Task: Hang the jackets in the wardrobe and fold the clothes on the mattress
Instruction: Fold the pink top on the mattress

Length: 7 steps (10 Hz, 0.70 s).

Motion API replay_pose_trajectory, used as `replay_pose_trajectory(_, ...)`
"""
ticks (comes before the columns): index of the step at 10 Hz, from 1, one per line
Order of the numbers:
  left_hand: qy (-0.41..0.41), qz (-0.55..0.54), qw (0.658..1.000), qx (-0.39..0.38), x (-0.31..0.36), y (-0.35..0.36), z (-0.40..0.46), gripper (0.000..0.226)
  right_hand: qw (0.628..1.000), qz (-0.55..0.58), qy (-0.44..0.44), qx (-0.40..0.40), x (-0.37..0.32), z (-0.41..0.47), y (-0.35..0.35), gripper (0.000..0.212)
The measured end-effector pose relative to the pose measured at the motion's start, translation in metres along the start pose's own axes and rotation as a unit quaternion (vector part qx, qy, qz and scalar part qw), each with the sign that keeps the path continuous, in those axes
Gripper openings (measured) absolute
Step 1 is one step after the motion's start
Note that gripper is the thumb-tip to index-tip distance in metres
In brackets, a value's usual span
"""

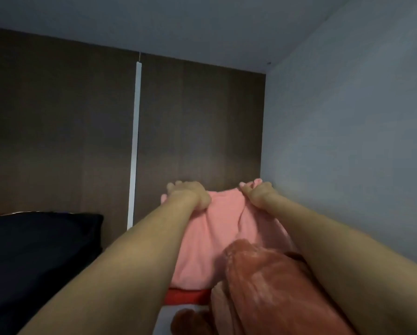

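A light pink garment [209, 240] is stretched out in front of me, its top edge raised toward the brown wall. My left hand [190, 193] grips its upper left corner and my right hand [258, 193] pinches its upper right corner. A fuzzy rust-coloured garment [270, 286] lies bunched in front of the pink one, low in the view. A red piece of cloth [188, 296] shows beneath the pink garment's lower edge. The mattress surface is mostly hidden by my arms and the clothes.
A black fabric mass [38, 250] lies at the left. A brown panelled wall [190, 122] with a white vertical strip [135, 141] stands behind. A pale grey wall [347, 153] closes in on the right, close to my right arm.
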<state>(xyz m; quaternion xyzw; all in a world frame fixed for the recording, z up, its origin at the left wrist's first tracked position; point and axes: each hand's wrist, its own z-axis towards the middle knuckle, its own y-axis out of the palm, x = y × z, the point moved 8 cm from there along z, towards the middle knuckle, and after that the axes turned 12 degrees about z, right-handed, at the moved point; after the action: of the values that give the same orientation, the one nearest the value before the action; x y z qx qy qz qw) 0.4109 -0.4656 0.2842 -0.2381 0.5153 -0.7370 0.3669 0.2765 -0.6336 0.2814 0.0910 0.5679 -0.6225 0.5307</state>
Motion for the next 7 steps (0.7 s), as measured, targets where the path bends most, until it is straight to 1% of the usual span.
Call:
replay_pose_trajectory(1, 0.069, -0.03, 0.996, -0.056, 0.016, 0.06, 0.005, 0.06, 0.995, -0.085, 0.023, -0.051, 0.027, 0.002, 0.042, 0.094)
replay_pose_trajectory(2, 0.13, -0.06, 0.987, -0.079, 0.027, 0.103, -0.005, 0.057, 0.973, -0.206, -0.015, -0.106, 0.041, -0.001, 0.074, 0.089)
replay_pose_trajectory(3, 0.138, -0.107, 0.977, -0.125, 0.027, 0.144, -0.016, 0.058, 0.969, -0.218, 0.032, -0.114, 0.062, -0.004, 0.079, 0.086)
replay_pose_trajectory(4, 0.12, -0.125, 0.977, -0.125, 0.027, 0.158, -0.02, 0.058, 0.971, -0.084, 0.103, -0.2, 0.084, -0.008, 0.096, 0.068)
replay_pose_trajectory(5, 0.112, -0.118, 0.98, -0.117, 0.029, 0.159, -0.022, 0.058, 0.965, -0.002, 0.13, -0.23, 0.089, -0.018, 0.101, 0.053)
replay_pose_trajectory(6, 0.111, -0.119, 0.979, -0.12, 0.028, 0.162, -0.021, 0.06, 0.958, -0.028, 0.123, -0.256, 0.087, -0.018, 0.106, 0.051)
replay_pose_trajectory(7, 0.109, -0.122, 0.978, -0.127, 0.028, 0.161, -0.021, 0.062, 0.957, -0.045, 0.11, -0.263, 0.08, -0.025, 0.103, 0.048)
